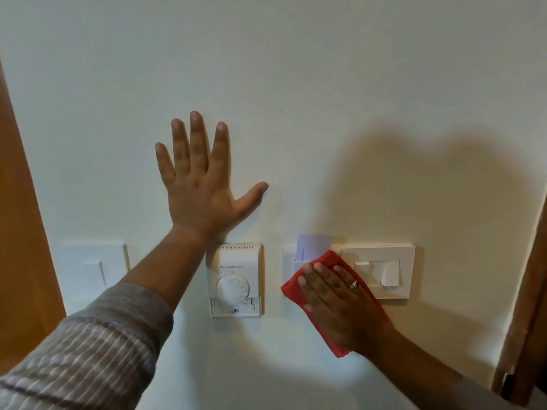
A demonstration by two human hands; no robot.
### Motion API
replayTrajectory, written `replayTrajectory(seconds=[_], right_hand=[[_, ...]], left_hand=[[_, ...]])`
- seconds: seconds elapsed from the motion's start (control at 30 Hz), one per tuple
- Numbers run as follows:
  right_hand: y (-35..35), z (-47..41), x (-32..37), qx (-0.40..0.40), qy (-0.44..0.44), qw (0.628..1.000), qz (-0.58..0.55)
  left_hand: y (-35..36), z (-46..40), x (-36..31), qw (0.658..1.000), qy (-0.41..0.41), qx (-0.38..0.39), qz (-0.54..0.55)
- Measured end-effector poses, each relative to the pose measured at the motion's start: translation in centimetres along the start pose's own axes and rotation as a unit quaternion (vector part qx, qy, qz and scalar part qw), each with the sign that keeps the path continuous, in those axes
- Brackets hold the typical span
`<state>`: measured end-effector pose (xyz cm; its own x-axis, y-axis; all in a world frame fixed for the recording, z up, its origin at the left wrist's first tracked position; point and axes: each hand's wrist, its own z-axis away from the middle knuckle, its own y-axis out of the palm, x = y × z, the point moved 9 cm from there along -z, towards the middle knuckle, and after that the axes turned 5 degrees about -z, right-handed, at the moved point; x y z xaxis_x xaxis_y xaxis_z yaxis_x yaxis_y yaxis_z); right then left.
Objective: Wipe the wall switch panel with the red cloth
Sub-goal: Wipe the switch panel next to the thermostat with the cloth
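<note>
A white wall switch panel (381, 272) with rocker switches is mounted on the cream wall at the right. Just left of it is a white card holder (288, 261) with a pale key card (313, 244) sticking up. My right hand (337, 300) lies flat on the red cloth (334, 258), pressing it against the wall over the card holder and the left edge of the switch panel. A ring is on one finger. My left hand (201, 179) rests flat on bare wall above the thermostat, fingers spread, holding nothing.
A white dial thermostat (235, 279) sits between my arms. Another pale switch plate (91, 270) is at the left, beside an orange-brown wooden door or frame (26, 202). A brown wooden frame (529, 291) borders the wall at the right.
</note>
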<state>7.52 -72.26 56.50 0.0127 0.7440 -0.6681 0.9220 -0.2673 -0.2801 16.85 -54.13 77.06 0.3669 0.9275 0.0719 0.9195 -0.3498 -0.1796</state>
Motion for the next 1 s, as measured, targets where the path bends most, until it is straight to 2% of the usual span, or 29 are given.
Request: replayTrajectory(seconds=[0.13,0.2,0.27,0.37,0.43,0.5,0.57,0.67,0.73,0.83,0.9,1.0], right_hand=[[-0.6,-3.8,0.0,-0.031,0.138,0.99,-0.015],[-0.2,-4.6,0.6,-0.026,0.16,0.986,-0.022],[0.3,-4.2,2.1,-0.019,0.085,0.996,-0.021],[0.7,-1.8,3.2,0.021,-0.108,0.994,-0.021],[0.5,-1.2,2.1,0.027,-0.151,0.988,-0.017],[-0.2,-1.5,0.8,-0.002,-0.094,0.995,-0.019],[-0.7,-2.0,-0.2,-0.039,0.026,0.999,-0.018],[0.1,-1.8,-0.1,-0.04,0.182,0.982,-0.024],[0.9,-0.9,0.7,-0.02,0.174,0.984,-0.028],[1.4,1.0,1.1,0.01,0.057,0.998,0.02],[1.0,0.9,0.1,0.004,0.078,0.997,0.028],[0.3,-1.9,-0.9,-0.025,0.183,0.983,-0.008]], left_hand=[[0.1,0.0,0.0,1.0,0.0,-0.006,-0.002],[0.0,0.0,0.0,1.0,0.001,-0.006,-0.001],[0.0,0.0,0.0,1.0,0.002,-0.003,-0.003],[0.0,0.0,0.0,1.0,0.008,0.005,0.002],[0.0,0.0,0.1,1.0,0.005,0.005,0.001],[0.1,0.0,0.2,1.0,0.005,0.007,0.004],[0.2,0.0,0.2,1.0,0.002,0.008,0.005],[0.3,0.1,0.1,1.0,0.001,0.008,0.004],[0.3,0.1,0.1,1.0,0.003,0.007,0.006],[0.2,0.1,0.2,1.0,0.004,0.002,0.004],[0.3,0.2,0.2,1.0,0.002,0.0,0.002],[0.4,0.2,0.1,1.0,-0.001,-0.008,-0.002]])
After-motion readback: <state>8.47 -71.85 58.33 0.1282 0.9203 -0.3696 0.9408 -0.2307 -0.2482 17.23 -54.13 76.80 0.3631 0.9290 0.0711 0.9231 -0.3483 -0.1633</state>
